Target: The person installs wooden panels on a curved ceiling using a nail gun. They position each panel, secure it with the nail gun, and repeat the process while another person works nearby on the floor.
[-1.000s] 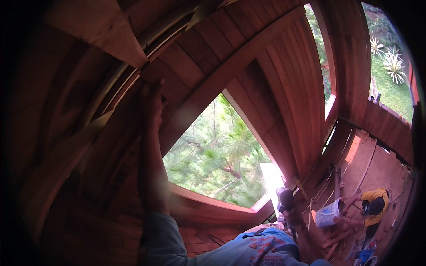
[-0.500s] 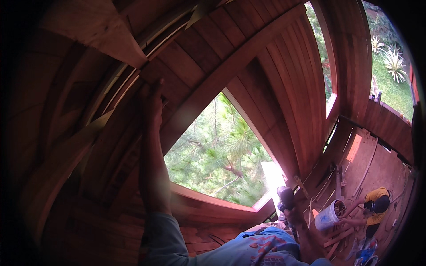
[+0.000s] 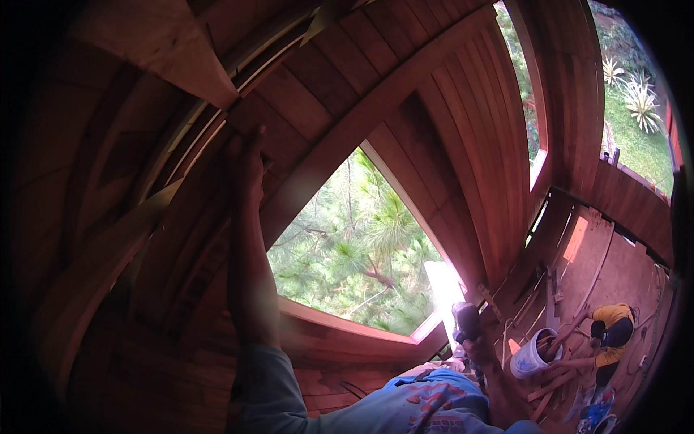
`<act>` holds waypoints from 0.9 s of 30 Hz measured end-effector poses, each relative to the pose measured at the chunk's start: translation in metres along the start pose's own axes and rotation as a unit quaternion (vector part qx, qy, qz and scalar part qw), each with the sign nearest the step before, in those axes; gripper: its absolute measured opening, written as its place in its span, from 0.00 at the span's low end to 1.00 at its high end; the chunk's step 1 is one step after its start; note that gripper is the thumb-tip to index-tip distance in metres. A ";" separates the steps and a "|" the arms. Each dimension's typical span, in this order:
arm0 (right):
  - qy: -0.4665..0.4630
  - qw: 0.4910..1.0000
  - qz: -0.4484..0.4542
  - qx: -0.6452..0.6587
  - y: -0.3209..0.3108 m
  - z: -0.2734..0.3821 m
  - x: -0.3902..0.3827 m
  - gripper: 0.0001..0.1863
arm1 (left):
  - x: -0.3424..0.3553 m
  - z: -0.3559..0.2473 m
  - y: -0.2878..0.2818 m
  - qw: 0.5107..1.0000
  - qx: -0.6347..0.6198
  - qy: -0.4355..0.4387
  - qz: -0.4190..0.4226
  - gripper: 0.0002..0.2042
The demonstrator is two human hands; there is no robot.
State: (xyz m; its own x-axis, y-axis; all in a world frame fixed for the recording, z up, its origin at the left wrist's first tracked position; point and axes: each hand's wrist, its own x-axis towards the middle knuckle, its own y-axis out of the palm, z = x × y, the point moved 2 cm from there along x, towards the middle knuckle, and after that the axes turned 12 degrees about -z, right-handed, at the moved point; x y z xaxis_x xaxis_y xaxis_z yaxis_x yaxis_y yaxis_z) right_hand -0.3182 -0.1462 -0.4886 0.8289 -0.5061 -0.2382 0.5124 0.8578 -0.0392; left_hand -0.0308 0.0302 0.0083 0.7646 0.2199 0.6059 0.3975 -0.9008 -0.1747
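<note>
My left hand [image 3: 248, 168] is raised against the reddish wooden plank wall [image 3: 293, 105], beside the slanted beam above the window opening. Its thumb points up and the fingers look closed, but shadow hides most of them. Something small pokes out beside the fingers, too dark to name. Low on the right, my right hand [image 3: 478, 352] grips a dark tool with a rounded grey end [image 3: 466, 320]; its exact kind does not show. That tool is held upright near the window's lower right corner.
Pine branches show through the triangular window opening [image 3: 361, 253]. At lower right, a person in a yellow top [image 3: 613, 325] bends over a white bucket [image 3: 531, 358], with wood scraps on the floor around it. Pale planks and a board [image 3: 166, 58] hang overhead at upper left.
Both my hands stay nearly in place. The person in yellow has shifted slightly, and one arm now reaches into the bucket, which tilts a little differently.
</note>
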 end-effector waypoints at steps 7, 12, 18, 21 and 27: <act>-0.058 0.998 0.002 -0.031 0.003 -0.006 0.001 0.16 | 0.019 0.015 -0.006 0.998 0.006 0.053 0.040 0.22; -0.049 0.995 -0.034 -0.080 -0.001 0.009 -0.006 0.14 | 0.009 0.009 -0.002 1.000 0.014 0.000 0.017 0.21; -0.048 0.997 -0.017 -0.060 0.005 -0.029 0.002 0.16 | 0.001 -0.001 0.001 1.000 0.017 -0.013 -0.015 0.22; -0.056 0.997 -0.021 -0.055 0.006 -0.025 0.000 0.16 | 0.009 0.006 -0.006 0.999 0.008 0.040 0.008 0.22; -0.040 0.998 -0.012 -0.051 0.005 -0.021 -0.001 0.17 | 0.007 0.006 -0.004 0.998 -0.018 0.056 0.015 0.22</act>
State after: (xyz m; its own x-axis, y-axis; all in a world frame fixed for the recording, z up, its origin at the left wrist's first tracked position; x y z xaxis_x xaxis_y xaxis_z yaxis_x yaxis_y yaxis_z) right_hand -0.3207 -0.1393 -0.5087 0.8335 -0.5294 -0.1581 0.5111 0.8475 -0.1432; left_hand -0.0240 0.0381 0.0086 0.7133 0.1507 0.6844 0.3548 -0.9199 -0.1673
